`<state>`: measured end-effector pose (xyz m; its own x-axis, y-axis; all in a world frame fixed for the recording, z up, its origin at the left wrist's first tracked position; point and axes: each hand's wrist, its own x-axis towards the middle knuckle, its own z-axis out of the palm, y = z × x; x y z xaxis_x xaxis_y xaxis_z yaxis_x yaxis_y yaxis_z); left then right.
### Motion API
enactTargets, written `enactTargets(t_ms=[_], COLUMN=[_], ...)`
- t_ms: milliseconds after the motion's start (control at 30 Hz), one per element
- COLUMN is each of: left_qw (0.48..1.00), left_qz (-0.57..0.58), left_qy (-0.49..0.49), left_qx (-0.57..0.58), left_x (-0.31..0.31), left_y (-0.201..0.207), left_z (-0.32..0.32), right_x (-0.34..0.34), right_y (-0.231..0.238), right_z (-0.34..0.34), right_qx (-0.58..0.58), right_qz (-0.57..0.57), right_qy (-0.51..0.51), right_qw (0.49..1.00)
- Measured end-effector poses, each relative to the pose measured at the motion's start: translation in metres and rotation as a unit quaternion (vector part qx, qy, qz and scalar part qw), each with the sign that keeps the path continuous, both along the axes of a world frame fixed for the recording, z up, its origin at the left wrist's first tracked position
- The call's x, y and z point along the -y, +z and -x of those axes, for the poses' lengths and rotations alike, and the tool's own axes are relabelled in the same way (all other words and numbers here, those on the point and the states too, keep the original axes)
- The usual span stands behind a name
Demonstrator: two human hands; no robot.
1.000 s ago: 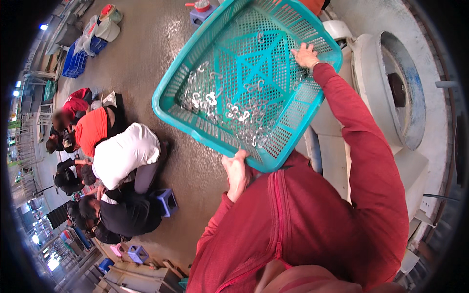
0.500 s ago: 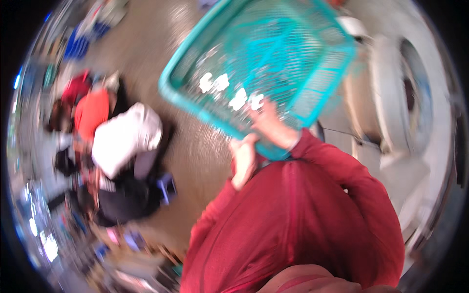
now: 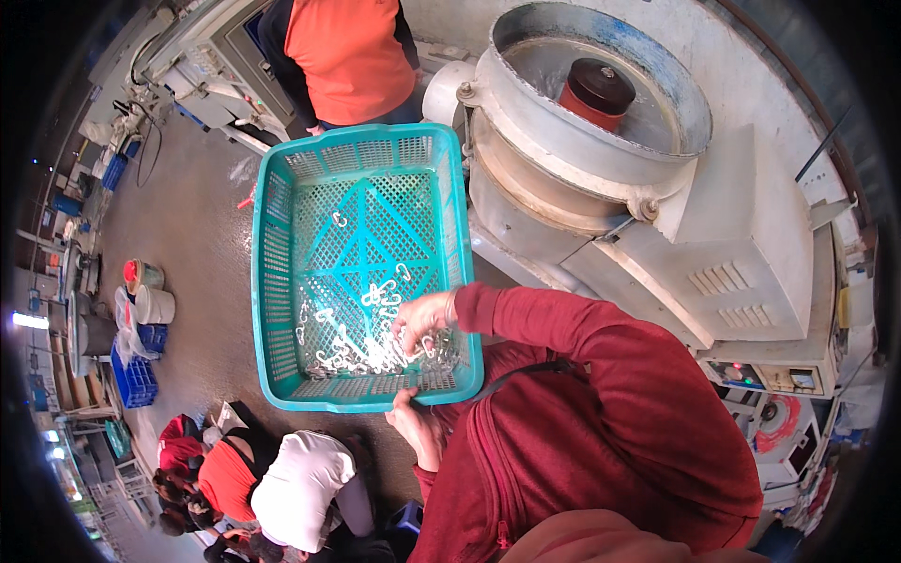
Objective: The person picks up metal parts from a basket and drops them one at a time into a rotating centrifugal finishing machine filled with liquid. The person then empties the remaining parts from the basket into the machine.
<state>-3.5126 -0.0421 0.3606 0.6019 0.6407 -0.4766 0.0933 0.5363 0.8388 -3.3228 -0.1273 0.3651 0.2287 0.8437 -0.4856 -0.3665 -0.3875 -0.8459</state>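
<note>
A teal plastic basket (image 3: 361, 408) with slotted walls and a mesh floor is held in front of me, tilted toward me. Small whitish S-shaped hooks (image 3: 375, 347) lie heaped along its near wall, and a single one rests apart on the mesh farther up. My left hand (image 3: 418, 430) grips the near rim, fingers wrapped over it. Inside the basket, my right hand (image 3: 424, 321) has its fingers curled down into the heap, pinching at hooks; its fingertips are partly hidden.
A large round machine bowl (image 3: 601, 84) with a dark-topped red core stands to the right. A person in an orange top (image 3: 352, 61) is beyond the basket. Several people bend low at lower left, near a white-shirted back (image 3: 305, 488). Buckets (image 3: 153, 305) and a blue crate (image 3: 134, 377) stand left.
My view has turned, bringing the round machine and the orange-topped person into sight. The basket now appears lower and farther left. My right hand remains inside it, my left at the rim.
</note>
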Motion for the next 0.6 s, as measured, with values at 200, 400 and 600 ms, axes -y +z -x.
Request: enactTargets(t_ms=[200, 400, 600], left_qw=[0.997, 0.998, 0.997], left_qz=[0.062, 0.065, 0.074], left_qy=[-0.037, -0.019, 0.016], left_qx=[0.019, 0.012, 0.029], left_x=[-0.005, 0.006, 0.022], left_y=[0.045, 0.032, 0.025], left_z=[0.004, -0.012, -0.020], right_x=[0.031, 0.123, 0.255], right_y=[0.091, 0.186, 0.261], right_z=[-0.033, -0.112, -0.207], right_qx=[-0.053, 0.069, 0.252], right_qz=[-0.100, -0.112, -0.071], right_qy=[0.045, -0.055, -0.241], right_qw=[0.993, 0.990, 0.935])
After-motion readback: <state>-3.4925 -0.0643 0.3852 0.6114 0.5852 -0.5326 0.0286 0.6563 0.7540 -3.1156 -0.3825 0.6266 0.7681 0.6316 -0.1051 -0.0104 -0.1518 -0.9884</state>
